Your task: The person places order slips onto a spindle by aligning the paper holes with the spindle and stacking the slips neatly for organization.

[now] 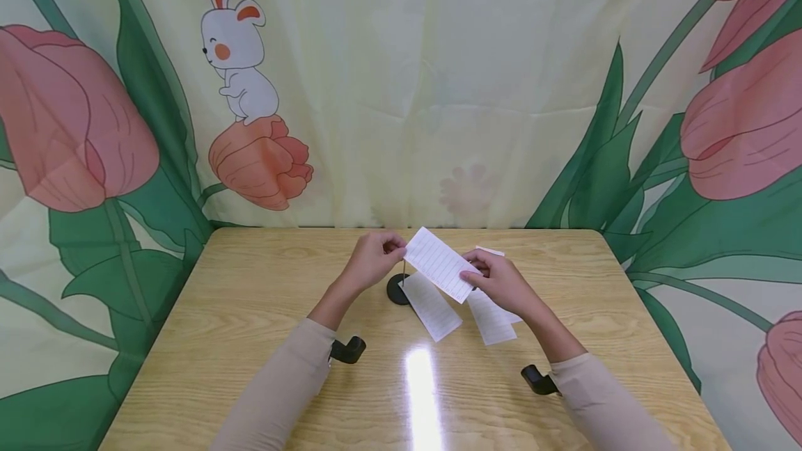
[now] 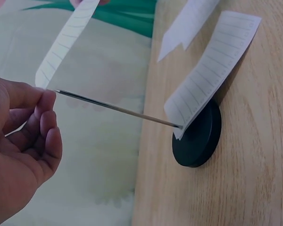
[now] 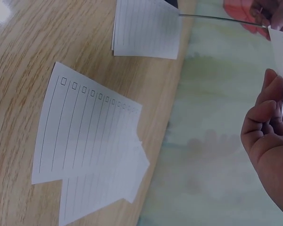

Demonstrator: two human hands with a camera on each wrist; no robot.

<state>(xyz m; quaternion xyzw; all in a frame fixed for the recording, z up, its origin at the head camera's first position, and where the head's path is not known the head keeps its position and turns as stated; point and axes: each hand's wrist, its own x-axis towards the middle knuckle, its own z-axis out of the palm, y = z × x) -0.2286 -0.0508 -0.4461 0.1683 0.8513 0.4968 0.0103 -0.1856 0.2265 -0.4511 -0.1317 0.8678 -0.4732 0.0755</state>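
Observation:
A lined white paper slip (image 1: 438, 264) is held up between both hands. My left hand (image 1: 374, 256) pinches its left corner between thumb and finger, right at the tip of an upright metal spike (image 2: 118, 109). The opposite end of the slip is gripped by my right hand (image 1: 499, 282). The spike rises from a round black base (image 2: 198, 143), making a paper spike holder. At least one lined slip (image 2: 217, 66) is pierced near its end and lies low on the spike, against the base. Whether the tip has pierced the held corner is hard to tell.
Several loose lined slips (image 3: 89, 122) with small checkboxes lie overlapping on the wooden table (image 1: 263, 298), right of the spike and below the right hand. A printed curtain (image 1: 401, 89) hangs behind the table's far edge. Black wrist mounts (image 1: 348, 350) jut out beneath the forearms.

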